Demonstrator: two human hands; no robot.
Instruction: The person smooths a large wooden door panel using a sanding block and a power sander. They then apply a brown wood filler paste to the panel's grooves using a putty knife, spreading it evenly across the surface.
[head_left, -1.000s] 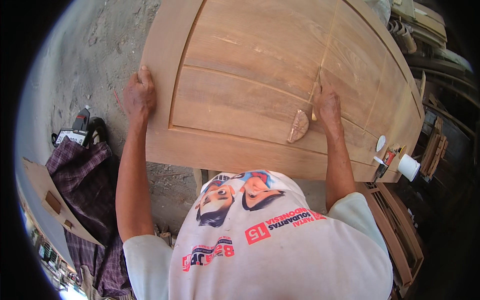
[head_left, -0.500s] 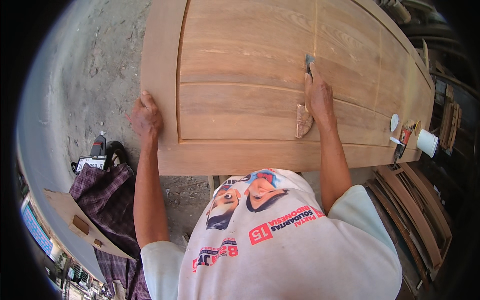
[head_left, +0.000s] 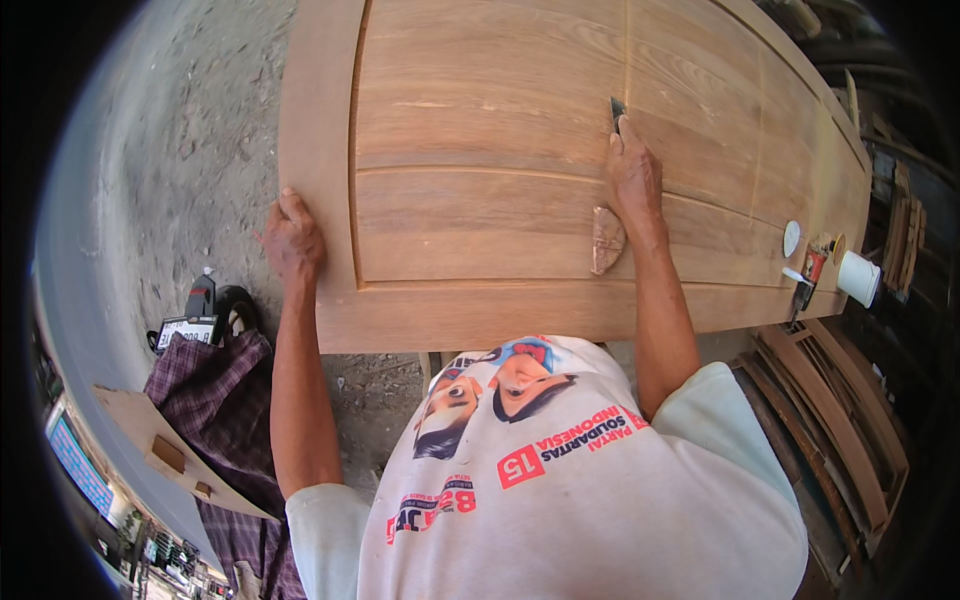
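A large brown wooden panel door (head_left: 480, 225) with grooves lies flat in front of me. My left hand (head_left: 292, 240) is closed round its left edge, fingers partly hidden beyond the rim. My right hand (head_left: 636, 180) pinches a small dark scraper blade (head_left: 617, 110), held on the panel beside a groove that runs away from me. Under my right wrist rests a reddish-brown flat piece with one rounded side (head_left: 606, 242); its kind I cannot make out.
At the door's right end are a white round lid (head_left: 791, 238), a red and black tool (head_left: 806, 278) and a white tub (head_left: 858, 279). Curved wooden pieces (head_left: 830, 420) are stacked at the right. A motorbike's rear (head_left: 205, 310) and purple checked cloth (head_left: 205, 385) stand at the left.
My right hand has drawn slightly left, and the scraper blade now shows narrower and more tilted. The left hand keeps its place on the door's edge.
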